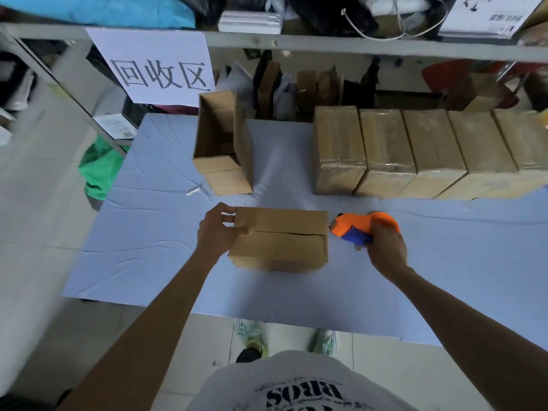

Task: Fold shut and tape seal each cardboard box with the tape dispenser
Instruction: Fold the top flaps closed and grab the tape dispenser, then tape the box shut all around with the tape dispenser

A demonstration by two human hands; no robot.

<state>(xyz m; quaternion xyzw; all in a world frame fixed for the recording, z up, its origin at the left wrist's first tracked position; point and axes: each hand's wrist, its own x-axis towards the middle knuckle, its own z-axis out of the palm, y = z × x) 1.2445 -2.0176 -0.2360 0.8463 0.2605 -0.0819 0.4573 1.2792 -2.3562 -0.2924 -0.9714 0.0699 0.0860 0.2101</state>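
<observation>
A cardboard box (281, 238) lies in front of me on the blue table (154, 232), its top flaps folded down with the seam showing and no tape visible on it. My left hand (218, 231) grips the box's left end, thumb on top. My right hand (384, 247) holds the orange and blue tape dispenser (360, 226) just off the box's right end, its nose pointing at the box. An open, unsealed box (221, 143) stands at the back of the table.
A row of several taped boxes (415, 152) lines the back right of the table. A metal shelf rail (296, 43) with a paper sign (157, 66) runs behind. A small white scrap (193, 191) lies left of the open box. Green cloth (98, 167) sits off the table's left edge.
</observation>
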